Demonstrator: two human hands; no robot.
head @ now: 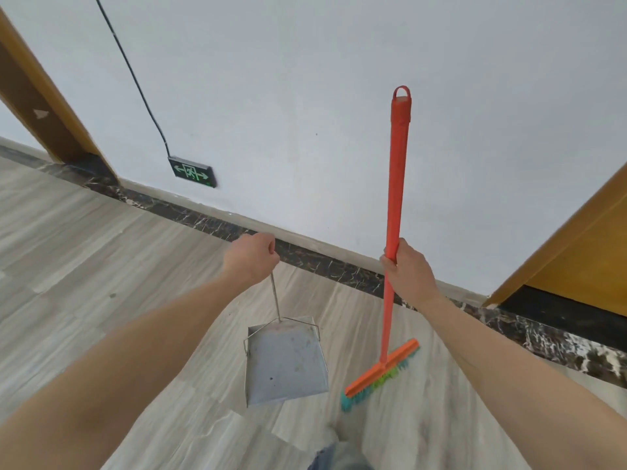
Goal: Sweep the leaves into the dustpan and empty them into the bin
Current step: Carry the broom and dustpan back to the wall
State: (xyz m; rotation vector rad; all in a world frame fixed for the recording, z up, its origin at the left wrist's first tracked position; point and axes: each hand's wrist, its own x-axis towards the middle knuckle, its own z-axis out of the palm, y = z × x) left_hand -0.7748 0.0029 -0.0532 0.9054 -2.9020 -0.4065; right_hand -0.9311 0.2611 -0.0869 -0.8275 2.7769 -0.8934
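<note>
Holding both tools above the floor: our left hand grips the dustpan handle, our right hand grips the broom stick.

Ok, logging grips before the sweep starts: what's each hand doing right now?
Left hand: closed on the dustpan handle.
Right hand: closed around the broom handle.
</note>
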